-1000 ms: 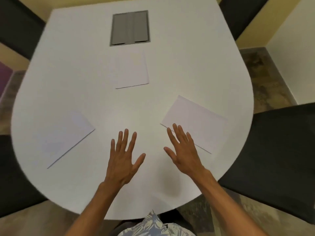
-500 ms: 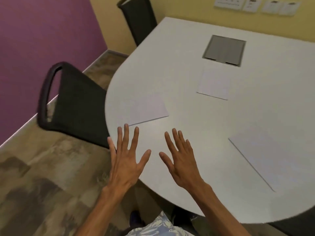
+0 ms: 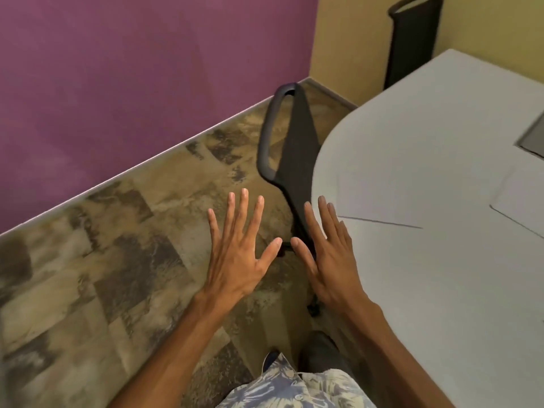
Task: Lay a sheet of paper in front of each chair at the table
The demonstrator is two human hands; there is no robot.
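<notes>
The white rounded table [image 3: 447, 290] fills the right side of the view. One white sheet of paper [image 3: 379, 198] lies flat on it, just in front of the black mesh chair [image 3: 297, 142] tucked at the table's left edge. A second sheet [image 3: 524, 198] is partly cut off at the right border. My left hand [image 3: 238, 254] hovers over the floor with fingers spread, holding nothing. My right hand [image 3: 329, 257] is spread at the table's near-left edge, also holding nothing, a short way from the first sheet.
Another black chair [image 3: 412, 39] stands at the far side against the yellow wall. A grey cable hatch [image 3: 534, 136] shows at the right border. A purple wall [image 3: 132, 69] and patterned brown floor [image 3: 103, 275] take up the left.
The view has swung left, away from the table centre toward the floor and purple wall. The sheet on the right side has left the view. Both hands stay spread and hold nothing.
</notes>
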